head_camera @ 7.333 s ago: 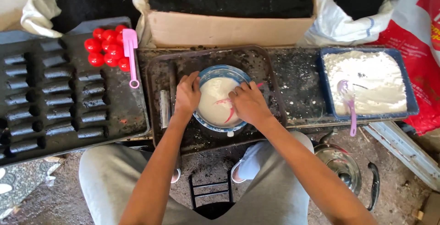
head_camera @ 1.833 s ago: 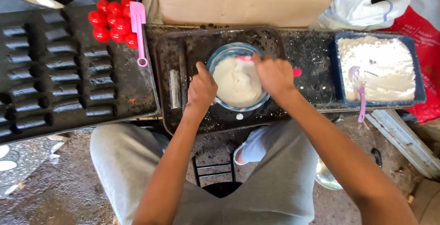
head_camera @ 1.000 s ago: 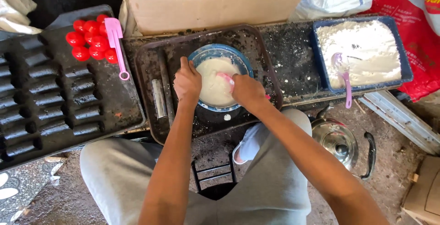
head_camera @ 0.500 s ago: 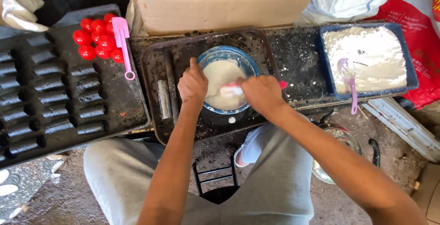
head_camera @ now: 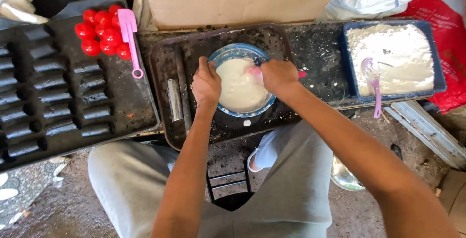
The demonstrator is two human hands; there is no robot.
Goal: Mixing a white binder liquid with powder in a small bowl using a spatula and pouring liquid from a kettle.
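- Right hand (head_camera: 277, 75): fingers curled tight around a pink spatula (head_camera: 254, 71). The handle end shows red-pink past the knuckles on the right, and the blade lies pale under the white mix on the left. The tool's long axis runs roughly left to right across the bowl's upper right part.
- Left hand (head_camera: 206, 83): the grip is pressed on the rim of the blue bowl (head_camera: 228, 56) at its left side, thumb up along the edge, fingers wrapped over the outer wall. Nothing else is in this hand.
- Key relation: the bowl sits directly between the two hands, left hand on the left rim, right hand over the right rim. The white batter (head_camera: 238, 90) lies down and to the left of the right hand, so the spatula blade points toward the left hand. The right hand is the nearer one to the batter.
- The bowl stands on a dark, soiled metal tray (head_camera: 167, 73) on the counter. A short metal bar (head_camera: 174, 99) lies lengthwise on the tray, just left of the left hand.
- Further left: a black mould tray (head_camera: 73, 97) with rows of oblong cavities, a cluster of red balls (head_camera: 99, 34) at its top edge, and a second pink spatula (head_camera: 130, 39) touching them.
- Further right: a blue rectangular tub (head_camera: 439, 73) of white powder with a lilac spoon (head_camera: 373, 80) resting in it, handle hanging over the near edge.
- Behind the tray: a cardboard box (head_camera: 233, 5) wall.
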